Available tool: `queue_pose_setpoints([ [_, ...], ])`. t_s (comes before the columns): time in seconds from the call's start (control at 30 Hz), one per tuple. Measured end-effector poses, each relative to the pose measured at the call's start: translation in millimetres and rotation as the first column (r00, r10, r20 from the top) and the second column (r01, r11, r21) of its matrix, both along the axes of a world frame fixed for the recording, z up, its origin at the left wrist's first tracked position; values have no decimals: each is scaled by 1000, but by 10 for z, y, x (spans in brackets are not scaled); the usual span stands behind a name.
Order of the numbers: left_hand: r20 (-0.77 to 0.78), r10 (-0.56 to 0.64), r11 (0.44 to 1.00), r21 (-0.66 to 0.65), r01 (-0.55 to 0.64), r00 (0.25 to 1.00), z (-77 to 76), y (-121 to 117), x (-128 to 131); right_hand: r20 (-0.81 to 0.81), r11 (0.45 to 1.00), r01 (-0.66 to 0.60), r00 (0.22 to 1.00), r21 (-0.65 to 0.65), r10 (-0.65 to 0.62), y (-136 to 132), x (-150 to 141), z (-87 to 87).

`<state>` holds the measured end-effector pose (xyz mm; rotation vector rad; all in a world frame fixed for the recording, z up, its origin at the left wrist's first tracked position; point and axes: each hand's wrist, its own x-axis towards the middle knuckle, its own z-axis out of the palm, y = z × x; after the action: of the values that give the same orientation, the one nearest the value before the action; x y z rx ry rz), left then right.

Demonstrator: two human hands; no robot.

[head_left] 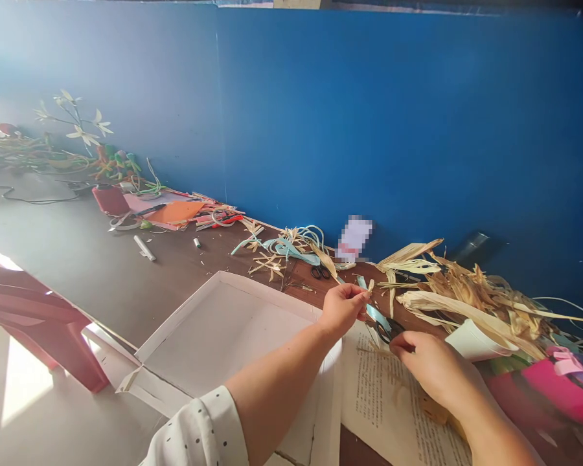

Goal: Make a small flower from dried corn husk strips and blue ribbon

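My left hand (pixel 342 305) is closed in a pinch on a small strip of dried corn husk (pixel 370 286), whose pale tip stands above the fingertips. To its right, my right hand (pixel 427 359) has its fingers closed at the dark handles of a pair of scissors (pixel 389 329); part of the grip is hidden. A light-blue ribbon (pixel 377 317) lies between the hands, by the scissors. Below them is a printed sheet (pixel 376 395) with husk scraps on it. Dried corn husks (pixel 447 288) are heaped behind the right hand.
A shallow white box lid (pixel 208 323) lies under my left forearm. A paper cup (pixel 480 340) rests tilted beside the husks. Another pair of scissors (pixel 320 272) and husk flowers (pixel 269 264) lie near the blue wall (pixel 369 129). A pink chair (pixel 53 323) stands at left.
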<state>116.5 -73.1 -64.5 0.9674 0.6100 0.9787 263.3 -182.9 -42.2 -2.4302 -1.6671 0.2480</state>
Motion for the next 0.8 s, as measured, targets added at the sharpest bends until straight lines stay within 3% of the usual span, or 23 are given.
queue_pose_setpoints([
  [0.33,-24,-16,1000,13,16,1000,-26,10,15,102,983,85,992,-162,-69,123,111,5],
  [0.57,-20,-19,1000,6,19,1000,-35,13,31,214,965,20,976,-261,37,133,-66,59],
  [0.8,-42,-32,999,4,32,999,2,0,3,226,951,-6,971,-308,79,139,-153,82],
])
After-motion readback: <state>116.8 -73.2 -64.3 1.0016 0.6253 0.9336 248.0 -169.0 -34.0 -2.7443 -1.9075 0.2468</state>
